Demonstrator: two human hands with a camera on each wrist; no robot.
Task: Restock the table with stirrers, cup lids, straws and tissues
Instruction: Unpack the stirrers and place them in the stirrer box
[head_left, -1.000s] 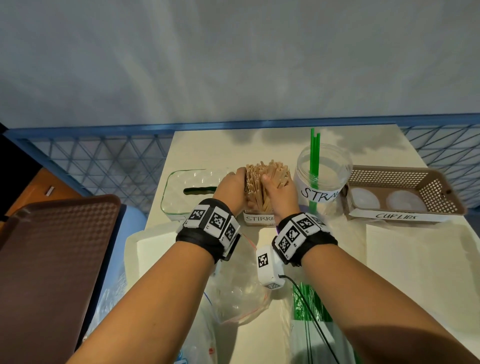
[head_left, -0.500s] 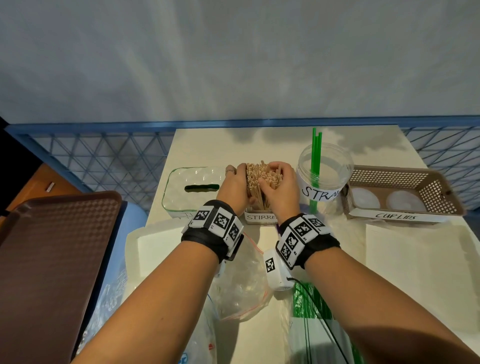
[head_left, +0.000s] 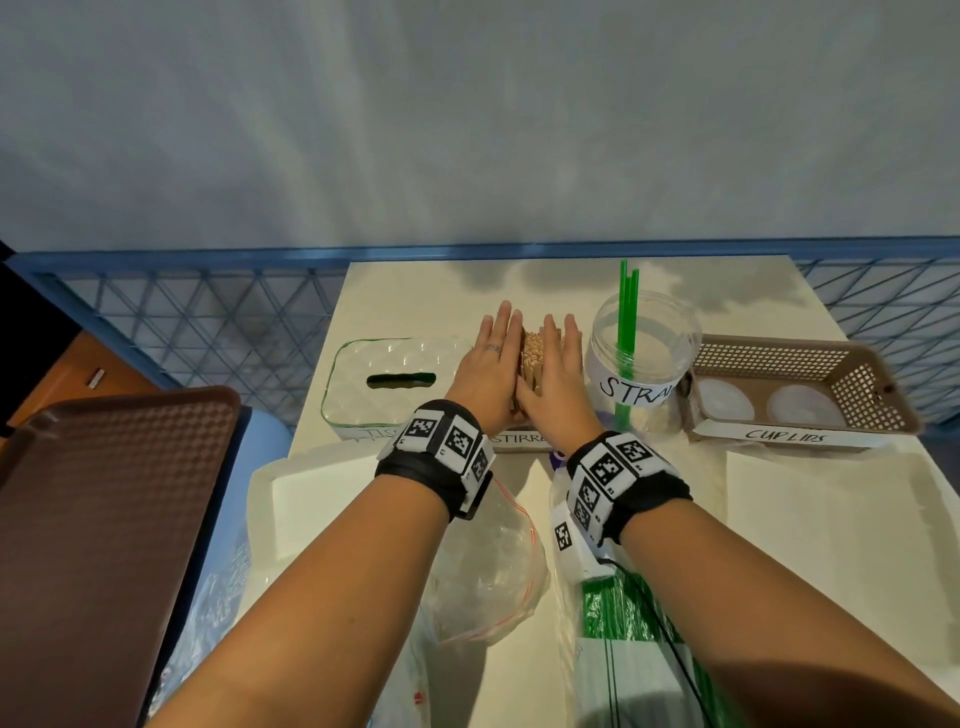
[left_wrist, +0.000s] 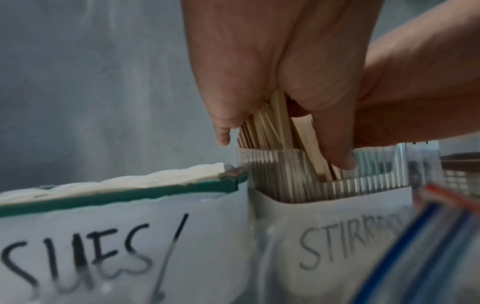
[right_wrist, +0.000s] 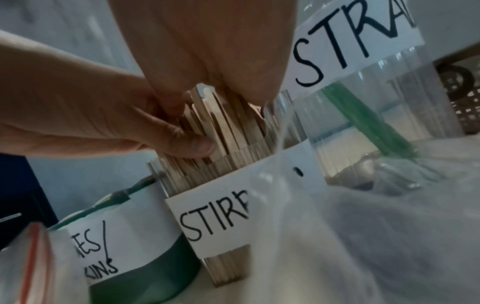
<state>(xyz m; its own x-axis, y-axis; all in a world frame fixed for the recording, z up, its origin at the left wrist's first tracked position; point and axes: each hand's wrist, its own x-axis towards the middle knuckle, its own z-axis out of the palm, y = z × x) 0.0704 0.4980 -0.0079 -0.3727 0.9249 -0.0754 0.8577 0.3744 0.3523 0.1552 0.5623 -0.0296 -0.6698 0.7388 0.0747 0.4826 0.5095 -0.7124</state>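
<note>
Cream table (head_left: 415, 291), wooden stirrers (head_left: 532, 358) upright between flat, straight-fingered left hand (head_left: 485, 374) and right hand (head_left: 556, 379)

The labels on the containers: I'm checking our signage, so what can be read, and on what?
"STIRR", cut off: label on the clear stirrer holder.
"STRA", cut off: label on the straw jar.
"CUP LIDS": strip on the brown basket.
"SUES/" and "KINS": label on the tissue box, partly hidden.
Wrist markers: patterns only.

Stirrer holder (head_left: 519, 441) label partly hidden.
</note>
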